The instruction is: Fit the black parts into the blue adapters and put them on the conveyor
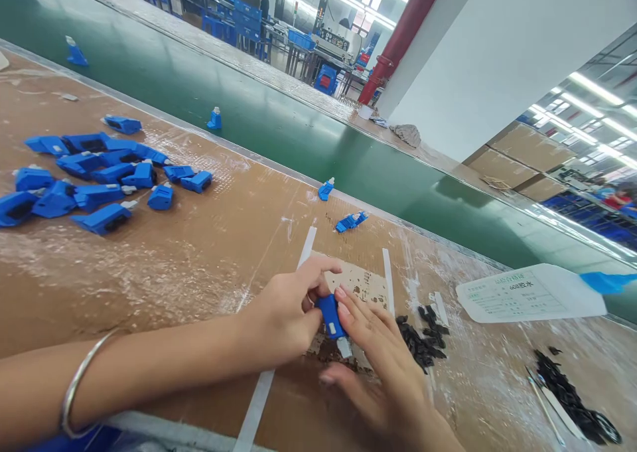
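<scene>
Slippage could follow uneven finger pressure, as the left hand (286,312) pinches the blue part (329,312) over the stained card (365,281) while the right hand (391,366), thumb spread wide, touches that part.

Bright, cool light comes from rows of ceiling tubes (597,88), leaving pale glare on the green belt (298,140). The wide view tilts and stretches toward its edges; the far background looks soft.

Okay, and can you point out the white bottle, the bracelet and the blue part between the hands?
Bottle (527,294): head view, middle of its white body.
Bracelet (73,387): head view, outer side of the band.
Blue part (330,311): head view, upper face.
</scene>
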`<action>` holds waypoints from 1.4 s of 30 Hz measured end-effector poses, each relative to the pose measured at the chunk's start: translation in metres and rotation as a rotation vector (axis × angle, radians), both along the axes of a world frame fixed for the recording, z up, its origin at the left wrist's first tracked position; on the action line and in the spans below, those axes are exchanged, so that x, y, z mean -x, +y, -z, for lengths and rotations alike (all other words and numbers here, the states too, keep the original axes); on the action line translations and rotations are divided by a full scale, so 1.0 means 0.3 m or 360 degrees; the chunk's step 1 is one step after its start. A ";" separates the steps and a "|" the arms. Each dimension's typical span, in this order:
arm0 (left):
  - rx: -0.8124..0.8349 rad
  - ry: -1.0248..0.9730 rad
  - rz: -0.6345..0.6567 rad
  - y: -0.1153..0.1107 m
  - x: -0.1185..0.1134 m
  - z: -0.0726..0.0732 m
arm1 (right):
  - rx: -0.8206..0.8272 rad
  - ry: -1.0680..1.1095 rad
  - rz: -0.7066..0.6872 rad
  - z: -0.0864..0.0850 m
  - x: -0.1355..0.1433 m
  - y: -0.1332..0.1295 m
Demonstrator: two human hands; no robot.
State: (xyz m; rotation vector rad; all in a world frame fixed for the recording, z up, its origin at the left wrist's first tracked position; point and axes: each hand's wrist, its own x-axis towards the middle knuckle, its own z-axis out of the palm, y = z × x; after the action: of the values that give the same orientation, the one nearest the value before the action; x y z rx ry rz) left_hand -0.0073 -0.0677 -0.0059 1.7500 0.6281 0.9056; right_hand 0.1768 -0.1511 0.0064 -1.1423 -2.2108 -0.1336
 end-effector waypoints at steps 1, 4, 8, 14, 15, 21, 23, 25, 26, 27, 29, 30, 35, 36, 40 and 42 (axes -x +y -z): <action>0.0068 -0.0019 0.0019 -0.006 0.000 -0.008 | -0.0085 0.0001 0.0033 0.003 0.009 -0.004; 0.0203 -0.0058 0.0042 -0.026 -0.004 -0.023 | -0.0235 0.0027 0.0087 0.010 0.034 -0.008; 0.0065 0.0045 0.0025 -0.011 -0.014 -0.021 | -0.0270 0.0043 0.0067 0.027 0.052 0.016; -0.0895 0.1228 -0.0222 0.165 0.077 -0.077 | 0.0150 -0.0197 0.0481 0.003 -0.153 0.046; -0.0973 0.1496 -0.0363 0.197 0.109 -0.090 | 0.0168 -0.0196 0.0588 -0.009 -0.216 0.040; -0.1075 0.1566 -0.1017 0.316 0.186 -0.111 | 0.0358 -0.0363 0.0845 -0.011 -0.482 0.001; -0.0812 0.1232 -0.0985 0.348 0.133 -0.097 | 0.0413 -0.0449 0.0826 0.015 -0.496 0.002; -0.0525 0.0984 -0.0995 0.391 0.059 -0.071 | 0.0414 -0.0525 0.0812 0.038 -0.495 0.009; -0.0449 0.0940 -0.1035 0.417 0.024 -0.055 | 0.0400 -0.0557 0.0801 0.048 -0.494 0.014; -0.0388 0.0912 -0.1107 0.449 -0.007 -0.038 | 0.0380 -0.0583 0.0788 0.056 -0.496 0.019; -0.0287 0.0858 -0.1299 0.525 -0.048 -0.006 | 0.0334 -0.0610 0.0757 0.076 -0.510 0.027; -0.0246 0.0825 -0.1415 0.569 -0.056 0.006 | 0.0308 -0.0618 0.0737 0.089 -0.523 0.030; -0.0088 0.0702 -0.1972 0.816 -0.005 0.009 | 0.0117 -0.0845 0.0532 0.175 -0.594 0.019; -0.0070 0.0694 -0.2018 0.864 0.014 0.003 | 0.0063 -0.0872 0.0536 0.184 -0.599 0.012; -0.0032 0.0695 -0.2000 1.024 0.084 -0.013 | 0.0082 -0.0912 0.0511 0.154 -0.575 -0.011; 0.0001 0.0698 -0.1926 1.079 0.109 -0.013 | 0.0126 -0.0959 0.0449 0.123 -0.554 -0.017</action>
State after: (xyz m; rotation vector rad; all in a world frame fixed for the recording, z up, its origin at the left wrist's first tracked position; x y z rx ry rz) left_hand -0.0400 0.2559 -0.0019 1.4742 2.0863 1.2709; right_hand 0.3429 -0.1563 -0.0303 -1.6163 -2.5614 -0.5799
